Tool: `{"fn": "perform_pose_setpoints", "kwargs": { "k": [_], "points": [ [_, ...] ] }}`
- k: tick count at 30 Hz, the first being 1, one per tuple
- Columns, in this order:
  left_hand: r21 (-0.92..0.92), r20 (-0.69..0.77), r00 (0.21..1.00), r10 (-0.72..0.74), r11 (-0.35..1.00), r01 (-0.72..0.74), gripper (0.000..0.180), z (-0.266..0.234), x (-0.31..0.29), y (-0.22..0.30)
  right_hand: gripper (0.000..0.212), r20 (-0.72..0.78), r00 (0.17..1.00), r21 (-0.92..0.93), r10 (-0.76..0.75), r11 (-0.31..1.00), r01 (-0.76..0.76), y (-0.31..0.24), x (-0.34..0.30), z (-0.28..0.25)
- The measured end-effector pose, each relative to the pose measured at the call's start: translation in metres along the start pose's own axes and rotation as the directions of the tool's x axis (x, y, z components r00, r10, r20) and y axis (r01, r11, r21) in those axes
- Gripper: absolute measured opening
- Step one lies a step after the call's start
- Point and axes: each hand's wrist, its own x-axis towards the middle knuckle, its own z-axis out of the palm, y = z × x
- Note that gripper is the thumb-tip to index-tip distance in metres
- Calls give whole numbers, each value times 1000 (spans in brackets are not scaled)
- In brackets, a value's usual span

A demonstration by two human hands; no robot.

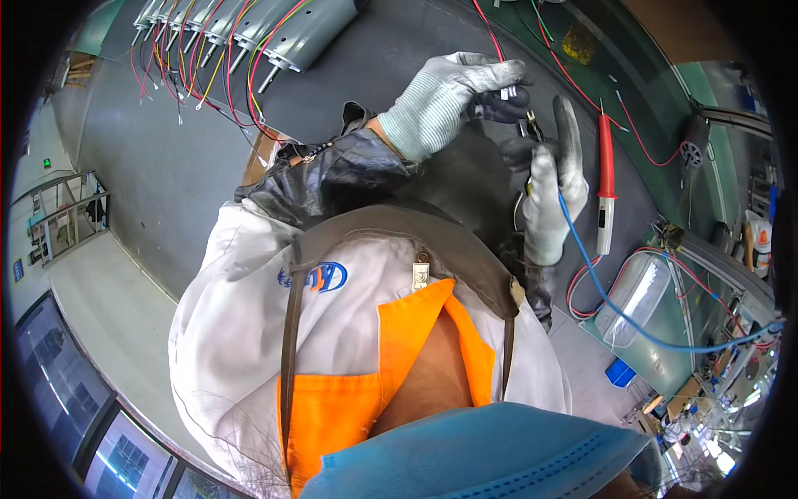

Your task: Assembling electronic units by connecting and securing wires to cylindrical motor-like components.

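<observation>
While the dark bench (pixel 166 166) stretches away with a row of grey motors (pixel 249 29) at its far edge, the two gloved hands meet above it. The left hand (pixel 453 100) pinches a small dark part (pixel 509 104) in closed fingertips. Just below, the right hand (pixel 549 195) is closed on a blue-corded tool (pixel 568 125), long axis pointing up to that part.

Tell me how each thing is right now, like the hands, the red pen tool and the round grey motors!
left hand: gloved, raised, fingers pinching something small and dark.
right hand: gloved, closed round a tool with a blue cable.
blue cable: hanging loose from the right hand.
red probe: lying untouched on the mat.
grey motors: lined up side by side, wires trailing loose.
</observation>
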Motion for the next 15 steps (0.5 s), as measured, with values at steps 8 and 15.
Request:
{"fn": "perform_pose_setpoints", "kwargs": {
  "k": [8,15],
  "points": [
    [-3,-45,999,-26,1000,26,24,19,2,-2,60,-5,973,-416,-232,885,209,8,10,9],
    [-24,-118,993,9,1000,-11,23,30,-1,-15,60,-11,947,-433,-320,855,284,21,8,9]
  ]
}}
